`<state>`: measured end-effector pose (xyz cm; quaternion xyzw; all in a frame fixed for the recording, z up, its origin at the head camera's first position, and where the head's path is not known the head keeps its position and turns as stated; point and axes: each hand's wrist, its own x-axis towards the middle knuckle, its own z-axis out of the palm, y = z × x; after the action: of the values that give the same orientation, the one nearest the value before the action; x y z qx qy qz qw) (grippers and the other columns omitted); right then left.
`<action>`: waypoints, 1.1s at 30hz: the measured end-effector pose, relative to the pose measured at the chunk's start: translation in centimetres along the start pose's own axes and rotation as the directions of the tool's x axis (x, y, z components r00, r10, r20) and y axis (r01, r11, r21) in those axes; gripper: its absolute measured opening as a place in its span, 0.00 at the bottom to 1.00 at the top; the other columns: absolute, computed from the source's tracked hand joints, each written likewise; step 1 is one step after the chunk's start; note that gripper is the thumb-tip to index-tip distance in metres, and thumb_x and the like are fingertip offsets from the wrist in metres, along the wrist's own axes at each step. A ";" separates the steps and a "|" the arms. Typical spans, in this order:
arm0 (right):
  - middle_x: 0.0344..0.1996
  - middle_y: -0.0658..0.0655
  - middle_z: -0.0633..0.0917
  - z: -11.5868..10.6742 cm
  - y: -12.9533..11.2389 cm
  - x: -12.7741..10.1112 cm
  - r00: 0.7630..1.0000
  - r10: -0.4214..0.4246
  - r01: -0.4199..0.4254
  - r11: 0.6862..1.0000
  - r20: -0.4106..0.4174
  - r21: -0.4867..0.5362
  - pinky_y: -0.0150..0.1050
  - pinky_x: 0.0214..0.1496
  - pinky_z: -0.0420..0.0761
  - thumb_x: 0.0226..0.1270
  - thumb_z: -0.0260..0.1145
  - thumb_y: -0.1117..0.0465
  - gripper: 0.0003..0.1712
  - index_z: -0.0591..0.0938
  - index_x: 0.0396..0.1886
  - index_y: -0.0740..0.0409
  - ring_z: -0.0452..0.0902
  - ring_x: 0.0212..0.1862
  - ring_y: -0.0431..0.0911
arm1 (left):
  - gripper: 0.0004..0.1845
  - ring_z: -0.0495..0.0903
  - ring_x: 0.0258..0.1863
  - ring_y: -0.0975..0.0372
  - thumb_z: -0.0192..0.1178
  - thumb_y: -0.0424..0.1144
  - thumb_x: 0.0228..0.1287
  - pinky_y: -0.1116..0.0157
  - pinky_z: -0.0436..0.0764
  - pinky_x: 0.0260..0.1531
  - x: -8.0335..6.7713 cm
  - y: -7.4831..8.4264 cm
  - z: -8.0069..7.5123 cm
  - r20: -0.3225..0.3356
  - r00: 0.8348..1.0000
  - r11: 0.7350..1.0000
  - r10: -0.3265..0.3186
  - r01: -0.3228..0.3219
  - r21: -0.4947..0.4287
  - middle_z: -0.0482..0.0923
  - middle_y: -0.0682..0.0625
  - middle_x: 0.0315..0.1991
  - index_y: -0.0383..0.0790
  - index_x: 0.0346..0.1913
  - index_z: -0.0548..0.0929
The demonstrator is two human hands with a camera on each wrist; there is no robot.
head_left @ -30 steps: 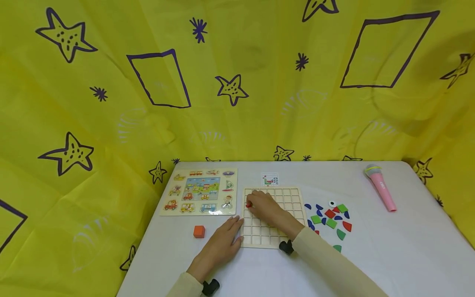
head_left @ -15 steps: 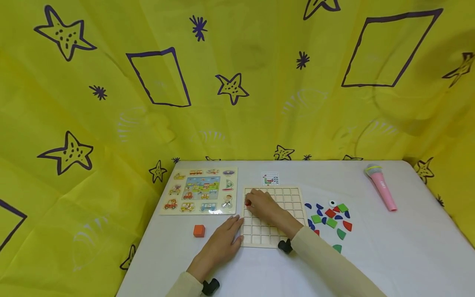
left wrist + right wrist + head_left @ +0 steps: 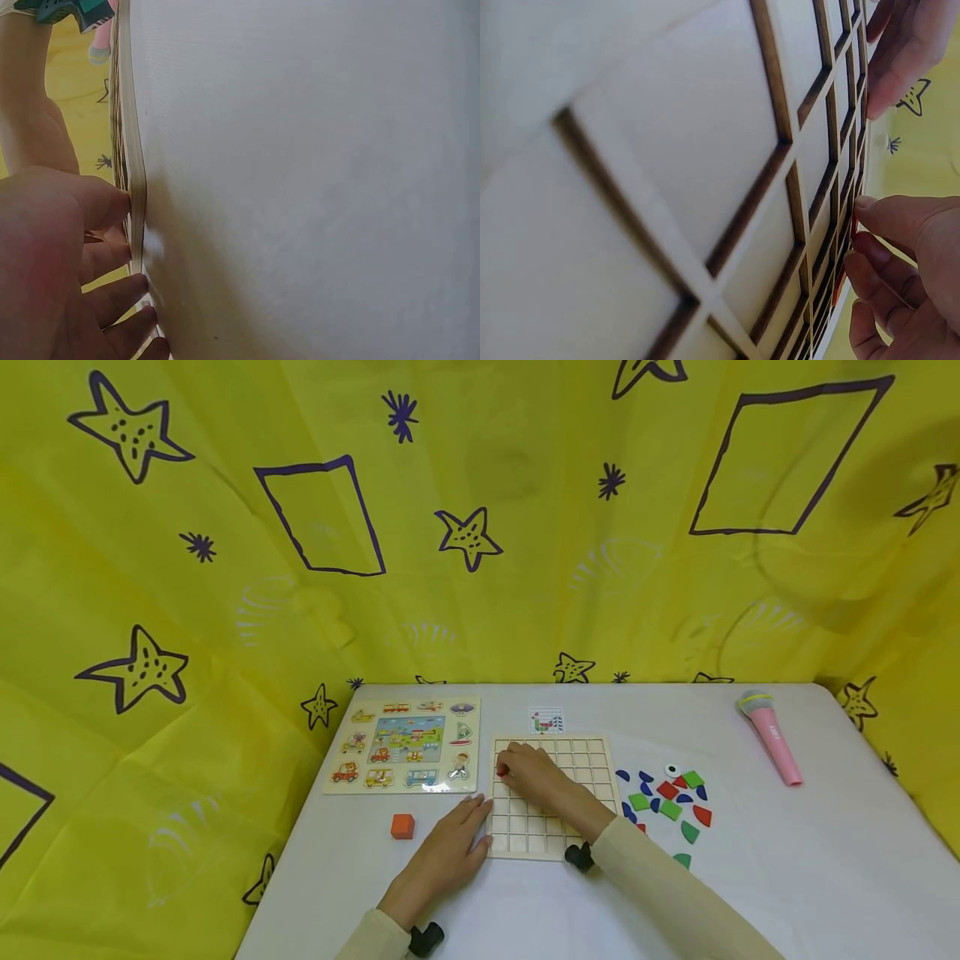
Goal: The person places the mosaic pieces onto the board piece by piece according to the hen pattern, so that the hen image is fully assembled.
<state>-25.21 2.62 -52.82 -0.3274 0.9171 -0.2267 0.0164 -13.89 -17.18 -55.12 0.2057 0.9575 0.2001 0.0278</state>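
A wooden grid board lies in the middle of the table in the head view. Over its upper left cells, my right hand pinches a small red piece between thumb and fingertips. The right wrist view has the thumb and fingers low against the grid; the piece is mostly hidden and its shape cannot be told. My left hand rests on the table, its fingers extended and touching the board's left edge. In the left wrist view, its thumb and fingertips meet the board's side.
Right of the board lie loose green squares, red pieces, blue half-circles and a white disc. A picture card lies behind it. Left are a vehicle puzzle and an orange cube; far right, a pink microphone.
The right hand stays over the same upper left cells with the red piece, its fingers shifting only slightly. The left hand keeps its place at the board's edge.
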 end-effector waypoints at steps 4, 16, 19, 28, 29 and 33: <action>0.38 0.47 0.79 -0.1 0.1 0.0 1.000 0.000 0.000 1.000 0.005 0.008 0.43 0.45 0.74 0.68 0.70 0.63 0.04 0.84 0.40 0.51 0.74 0.42 0.44 | 0.31 0.58 0.74 0.54 0.55 0.48 0.75 0.53 0.63 0.70 0.0 0.0 0.0 -0.003 1.000 1.000 0.003 -0.003 0.001 0.60 0.48 0.75 0.44 0.76 0.65; 0.41 0.47 0.78 -1.0 0.5 -0.9 0.999 0.033 -0.033 0.999 0.009 0.009 0.45 0.49 0.76 0.68 0.70 0.60 0.06 0.85 0.43 0.52 0.75 0.45 0.44 | 0.31 0.59 0.74 0.53 0.55 0.48 0.74 0.52 0.64 0.70 -0.1 0.0 -0.1 -0.014 1.000 1.000 0.008 -0.008 -0.005 0.61 0.48 0.75 0.43 0.76 0.65; 0.43 0.49 0.79 -2.1 1.1 -1.7 0.997 0.071 -0.072 0.997 0.007 0.024 0.49 0.54 0.76 0.68 0.70 0.60 0.08 0.85 0.45 0.53 0.76 0.48 0.47 | 0.31 0.59 0.74 0.53 0.55 0.48 0.74 0.52 0.63 0.70 -0.1 0.0 -0.1 -0.012 1.000 1.000 0.003 -0.003 -0.008 0.60 0.48 0.75 0.44 0.76 0.65; 0.47 0.56 0.81 -6.4 6.4 -6.4 0.972 0.233 -0.233 0.971 0.000 0.044 0.58 0.57 0.73 0.69 0.69 0.58 0.14 0.83 0.51 0.59 0.76 0.53 0.55 | 0.31 0.57 0.75 0.54 0.55 0.48 0.75 0.53 0.63 0.70 -0.1 0.2 0.0 0.008 1.000 1.000 -0.020 0.020 -0.014 0.60 0.49 0.76 0.45 0.76 0.65; 0.47 0.57 0.81 -6.9 7.1 -7.0 0.968 0.253 -0.252 0.966 -0.002 0.047 0.59 0.56 0.73 0.69 0.68 0.59 0.14 0.83 0.52 0.59 0.77 0.52 0.56 | 0.31 0.57 0.75 0.53 0.55 0.48 0.75 0.53 0.63 0.70 -0.1 0.2 -0.1 0.010 1.000 1.000 -0.020 0.021 -0.015 0.60 0.49 0.76 0.45 0.76 0.65; 0.48 0.62 0.80 -8.5 9.7 -9.9 0.940 0.342 -0.341 0.938 0.000 0.067 0.62 0.53 0.72 0.69 0.69 0.58 0.17 0.81 0.53 0.61 0.77 0.50 0.58 | 0.31 0.57 0.75 0.54 0.54 0.49 0.75 0.53 0.62 0.70 -0.1 0.2 -0.2 0.019 0.999 0.999 -0.026 0.026 -0.021 0.59 0.49 0.76 0.45 0.77 0.64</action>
<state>-24.73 18.75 -50.54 -0.1611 0.9521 -0.2526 0.0609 -13.74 -17.11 -54.86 0.1948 0.9577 0.2078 0.0415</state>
